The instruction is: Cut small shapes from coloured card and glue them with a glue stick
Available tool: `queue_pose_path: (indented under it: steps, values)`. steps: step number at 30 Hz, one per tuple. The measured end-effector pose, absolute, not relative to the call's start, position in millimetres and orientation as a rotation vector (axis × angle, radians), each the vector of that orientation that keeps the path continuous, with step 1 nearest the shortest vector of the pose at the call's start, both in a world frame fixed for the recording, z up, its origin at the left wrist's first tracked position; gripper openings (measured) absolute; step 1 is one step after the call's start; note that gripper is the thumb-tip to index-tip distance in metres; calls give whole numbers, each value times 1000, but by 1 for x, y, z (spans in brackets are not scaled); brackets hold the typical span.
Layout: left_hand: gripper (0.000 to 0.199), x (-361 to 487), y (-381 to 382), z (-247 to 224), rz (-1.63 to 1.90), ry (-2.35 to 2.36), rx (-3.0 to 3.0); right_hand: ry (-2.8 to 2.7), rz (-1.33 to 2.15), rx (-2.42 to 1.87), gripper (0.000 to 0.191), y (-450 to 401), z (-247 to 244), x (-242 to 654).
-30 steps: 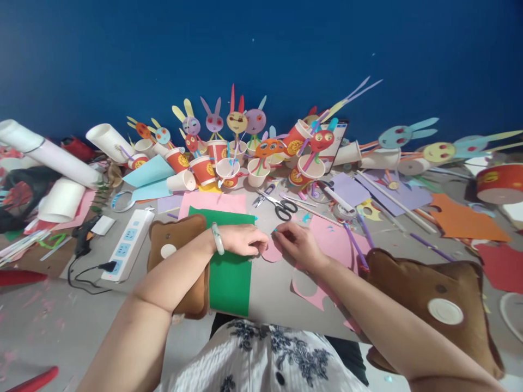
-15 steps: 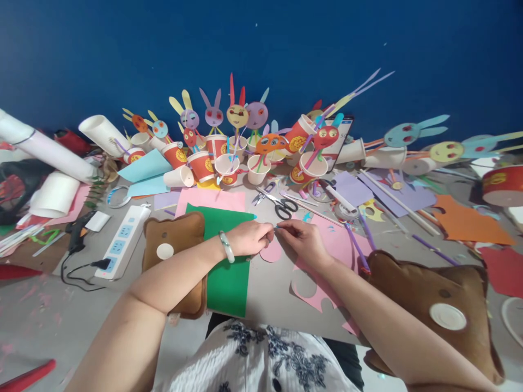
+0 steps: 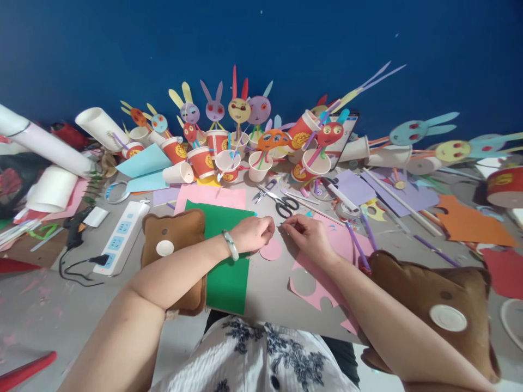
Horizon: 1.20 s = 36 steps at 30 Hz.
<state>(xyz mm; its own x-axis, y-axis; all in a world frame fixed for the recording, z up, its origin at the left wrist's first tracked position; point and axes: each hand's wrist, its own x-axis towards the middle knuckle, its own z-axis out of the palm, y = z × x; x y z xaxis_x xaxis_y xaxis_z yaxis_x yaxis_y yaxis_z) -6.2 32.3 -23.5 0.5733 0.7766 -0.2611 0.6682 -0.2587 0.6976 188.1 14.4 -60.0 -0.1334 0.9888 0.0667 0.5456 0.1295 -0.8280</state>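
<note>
My left hand (image 3: 254, 234), with a bangle on the wrist, is closed above the right edge of the green sheet (image 3: 226, 277); what its fingers hold is hidden. My right hand (image 3: 308, 234) pinches with thumb and forefinger, a tiny dark thing at the fingertips too small to name. A small gap parts the hands. Just below and between them lies a pink paper disc (image 3: 271, 249). Black-handled scissors (image 3: 286, 207) rest beyond my right hand, and pink paper with round cut-outs (image 3: 304, 283) lies under my right forearm.
Paper cups with rabbit-like paper faces (image 3: 239, 110) stand along the blue wall. Brown cushions lie at the left (image 3: 180, 231) and right (image 3: 417, 288). A power strip (image 3: 122, 239) and a glue gun (image 3: 75, 231) are at the left, orange paper (image 3: 469, 226) at the right.
The two hands have moved slightly apart, so the gap between their fingertips is wider. More of the pink disc's top shows. The view has shifted a little.
</note>
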Motion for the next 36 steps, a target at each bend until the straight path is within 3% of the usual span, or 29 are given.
queue_pose_path:
  steps: [15, 18, 24, 36]
  values:
    - [17, -1, 32, -34, 189, 1264, 2160, -1505, 1396, -1535, 16, 20, -47, 190]
    - [17, 0, 32, -36, 152, 1269, 2228, -1680, 1326, -1565, 14, 18, -47, 191]
    - [24, 1, 31, -37, 60, 1313, 2319, -2091, 861, -1678, 17, 16, -53, 192]
    - [22, -1, 20, -20, -110, 1180, 2504, -2178, 674, -1587, 20, 13, -55, 185]
